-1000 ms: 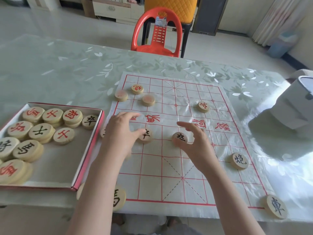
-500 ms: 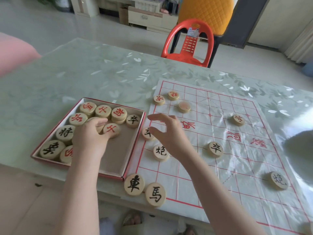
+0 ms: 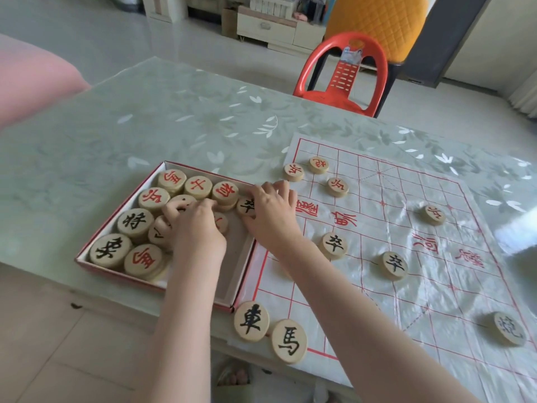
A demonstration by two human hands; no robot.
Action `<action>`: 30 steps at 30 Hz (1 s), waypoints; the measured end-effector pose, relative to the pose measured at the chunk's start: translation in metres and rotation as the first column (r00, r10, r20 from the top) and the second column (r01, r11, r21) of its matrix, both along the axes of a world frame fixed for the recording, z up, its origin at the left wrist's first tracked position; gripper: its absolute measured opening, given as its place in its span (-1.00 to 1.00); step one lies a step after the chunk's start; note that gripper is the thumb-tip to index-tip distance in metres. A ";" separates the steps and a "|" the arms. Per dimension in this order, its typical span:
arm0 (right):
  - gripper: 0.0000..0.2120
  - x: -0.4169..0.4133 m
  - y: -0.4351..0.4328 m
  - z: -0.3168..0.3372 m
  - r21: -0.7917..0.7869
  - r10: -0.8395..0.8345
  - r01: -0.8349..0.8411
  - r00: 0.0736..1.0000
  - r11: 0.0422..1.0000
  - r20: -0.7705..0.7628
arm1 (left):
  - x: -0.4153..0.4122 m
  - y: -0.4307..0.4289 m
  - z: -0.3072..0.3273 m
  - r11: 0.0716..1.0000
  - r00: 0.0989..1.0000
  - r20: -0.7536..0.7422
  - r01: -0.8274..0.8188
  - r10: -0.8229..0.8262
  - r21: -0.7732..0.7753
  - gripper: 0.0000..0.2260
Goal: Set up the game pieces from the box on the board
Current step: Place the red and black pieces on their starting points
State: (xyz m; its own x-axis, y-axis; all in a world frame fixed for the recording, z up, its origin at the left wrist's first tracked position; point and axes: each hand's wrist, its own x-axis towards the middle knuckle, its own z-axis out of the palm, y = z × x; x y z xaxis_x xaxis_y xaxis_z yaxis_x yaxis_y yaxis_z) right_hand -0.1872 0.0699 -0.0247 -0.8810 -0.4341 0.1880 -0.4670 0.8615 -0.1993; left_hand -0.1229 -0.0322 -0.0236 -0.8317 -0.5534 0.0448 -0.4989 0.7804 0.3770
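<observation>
- Here, the left hand [image 3: 194,225] lies inside the box [image 3: 235,274], fingers curled down onto the pieces [image 3: 135,222] packed there; whether it grips one I cannot tell.
- The right hand [image 3: 270,210], just right of it, pinches a black piece [image 3: 245,205] between thumb and fingers.
- The board [image 3: 436,286] lies right of both hands.

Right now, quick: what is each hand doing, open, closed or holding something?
Left hand: fingers curled round a wooden piece in the box.
Right hand: pinches a black-lettered piece at the box's right side.
</observation>
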 end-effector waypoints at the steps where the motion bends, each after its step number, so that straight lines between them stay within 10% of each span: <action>1: -0.62 0.000 -0.001 0.000 0.000 -0.010 0.010 1.000 1.000 0.017 | 0.000 -0.001 0.000 1.000 1.000 0.001 -0.006 0.006 0.012 -0.58; 10: -0.56 0.004 0.006 0.004 -0.266 -0.033 0.045 0.998 0.963 0.048 | 0.013 0.000 0.032 0.928 0.915 -0.399 0.094 0.062 0.361 -0.55; 20: -0.55 0.018 0.137 0.036 -0.514 -0.200 0.304 0.948 0.802 0.249 | 0.001 0.086 0.044 0.775 0.901 -0.412 0.356 -0.137 0.522 -0.58; 30: -0.71 0.039 0.290 0.025 -0.069 -0.655 0.674 0.733 0.735 0.180 | 0.005 0.190 0.045 0.633 0.780 -0.423 0.623 -0.461 0.460 -0.51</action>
State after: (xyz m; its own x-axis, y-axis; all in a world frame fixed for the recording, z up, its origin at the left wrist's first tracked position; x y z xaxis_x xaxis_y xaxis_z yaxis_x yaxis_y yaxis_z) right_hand -0.1481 0.3599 0.0004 -0.9552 0.2906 0.0556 0.2557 0.9052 -0.3394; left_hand -0.1174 0.1579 0.0214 -0.9911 0.0051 0.1328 0.1183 0.4890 0.8642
